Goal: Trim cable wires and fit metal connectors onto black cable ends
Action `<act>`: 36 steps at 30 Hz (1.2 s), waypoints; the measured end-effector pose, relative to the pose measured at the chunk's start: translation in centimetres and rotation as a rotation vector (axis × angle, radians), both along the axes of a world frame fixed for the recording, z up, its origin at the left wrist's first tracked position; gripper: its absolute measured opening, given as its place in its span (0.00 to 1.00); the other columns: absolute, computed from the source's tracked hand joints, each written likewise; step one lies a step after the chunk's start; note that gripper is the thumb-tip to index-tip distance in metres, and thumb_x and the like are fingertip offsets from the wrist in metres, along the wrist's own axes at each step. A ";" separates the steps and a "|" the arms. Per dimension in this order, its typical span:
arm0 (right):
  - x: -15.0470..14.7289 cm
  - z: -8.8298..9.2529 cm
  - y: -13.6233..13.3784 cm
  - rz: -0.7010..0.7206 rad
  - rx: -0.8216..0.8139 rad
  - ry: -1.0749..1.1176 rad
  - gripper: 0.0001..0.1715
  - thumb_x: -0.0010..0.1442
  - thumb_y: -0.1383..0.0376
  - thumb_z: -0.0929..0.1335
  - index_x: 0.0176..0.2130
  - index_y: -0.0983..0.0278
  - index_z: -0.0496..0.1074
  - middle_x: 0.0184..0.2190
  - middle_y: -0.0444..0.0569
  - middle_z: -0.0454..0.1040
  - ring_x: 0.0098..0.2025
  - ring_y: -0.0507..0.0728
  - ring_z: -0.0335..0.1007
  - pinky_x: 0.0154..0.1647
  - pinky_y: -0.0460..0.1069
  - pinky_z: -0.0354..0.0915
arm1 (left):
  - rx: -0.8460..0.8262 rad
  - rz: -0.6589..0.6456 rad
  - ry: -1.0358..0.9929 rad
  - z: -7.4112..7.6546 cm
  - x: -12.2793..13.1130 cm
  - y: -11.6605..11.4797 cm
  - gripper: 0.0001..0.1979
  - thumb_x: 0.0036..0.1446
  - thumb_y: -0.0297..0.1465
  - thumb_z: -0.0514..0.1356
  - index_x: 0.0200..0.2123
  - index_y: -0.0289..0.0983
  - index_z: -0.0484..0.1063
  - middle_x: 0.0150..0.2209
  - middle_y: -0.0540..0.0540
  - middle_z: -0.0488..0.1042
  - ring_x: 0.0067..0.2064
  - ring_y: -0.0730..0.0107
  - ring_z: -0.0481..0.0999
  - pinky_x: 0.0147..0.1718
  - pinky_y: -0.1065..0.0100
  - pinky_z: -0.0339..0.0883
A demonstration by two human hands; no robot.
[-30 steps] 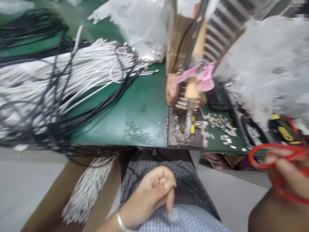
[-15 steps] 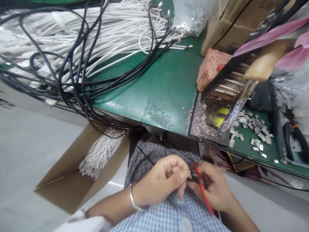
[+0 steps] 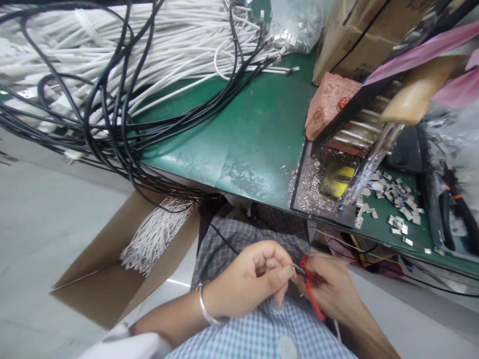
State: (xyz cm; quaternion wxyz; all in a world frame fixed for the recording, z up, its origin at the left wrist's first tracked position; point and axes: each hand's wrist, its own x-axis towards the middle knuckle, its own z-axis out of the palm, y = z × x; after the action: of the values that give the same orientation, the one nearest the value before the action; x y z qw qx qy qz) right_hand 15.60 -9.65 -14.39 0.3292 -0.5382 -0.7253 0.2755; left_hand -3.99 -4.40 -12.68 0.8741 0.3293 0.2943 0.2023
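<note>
My left hand (image 3: pixel 249 279) is over my lap with its fingers pinched on the end of a thin black wire (image 3: pixel 224 239) that runs up toward the bench. Right beside it, my right hand (image 3: pixel 331 289) grips red-handled scissors (image 3: pixel 311 291), their tip meeting the pinched wire end. A silver bangle sits on my left wrist. Both hands are below the front edge of the green bench (image 3: pixel 258 144).
A heap of white cables (image 3: pixel 123 45) tangled with black cables (image 3: pixel 112 134) covers the bench's left. A cardboard box (image 3: pixel 112 269) of white wires stands on the floor at left. A brick, a metal tool stand (image 3: pixel 359 144), small metal clips (image 3: pixel 392 204) and cardboard boxes sit at right.
A second ago my right hand was far right with the scissors; it came in to meet my left hand at my lap. Since half a second ago the hands have barely shifted.
</note>
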 end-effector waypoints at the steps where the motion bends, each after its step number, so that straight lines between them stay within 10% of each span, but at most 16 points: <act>1: 0.1 0.0 0.1 0.010 0.010 0.000 0.22 0.61 0.65 0.69 0.23 0.60 0.54 0.17 0.36 0.53 0.19 0.48 0.48 0.20 0.44 0.46 | 0.000 -0.001 0.001 0.0 0.0 0.0 0.20 0.59 0.46 0.63 0.33 0.35 0.66 0.19 0.54 0.68 0.19 0.81 0.63 0.22 0.77 0.60; 18: 1.6 0.1 -0.3 0.173 -0.020 -0.071 0.22 0.62 0.64 0.68 0.24 0.60 0.52 0.19 0.37 0.53 0.21 0.49 0.48 0.24 0.46 0.46 | 0.032 -0.094 0.045 0.4 -0.3 0.5 0.22 0.57 0.49 0.64 0.31 0.34 0.67 0.18 0.53 0.69 0.19 0.81 0.63 0.21 0.77 0.56; 36: -2.1 -0.6 -1.3 -0.029 -0.334 0.301 0.27 0.60 0.59 0.70 0.22 0.60 0.50 0.17 0.35 0.49 0.18 0.46 0.44 0.18 0.43 0.44 | -0.142 0.088 -0.090 -0.5 -0.1 0.4 0.18 0.53 0.42 0.70 0.30 0.33 0.71 0.25 0.45 0.82 0.13 0.86 0.60 0.11 0.81 0.50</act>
State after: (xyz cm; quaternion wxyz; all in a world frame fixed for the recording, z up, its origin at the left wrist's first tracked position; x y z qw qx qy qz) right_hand 13.48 -10.99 -14.99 0.3440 -0.5483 -0.6046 0.4642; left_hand -4.05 -3.96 -13.18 0.8979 0.2438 0.2824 0.2335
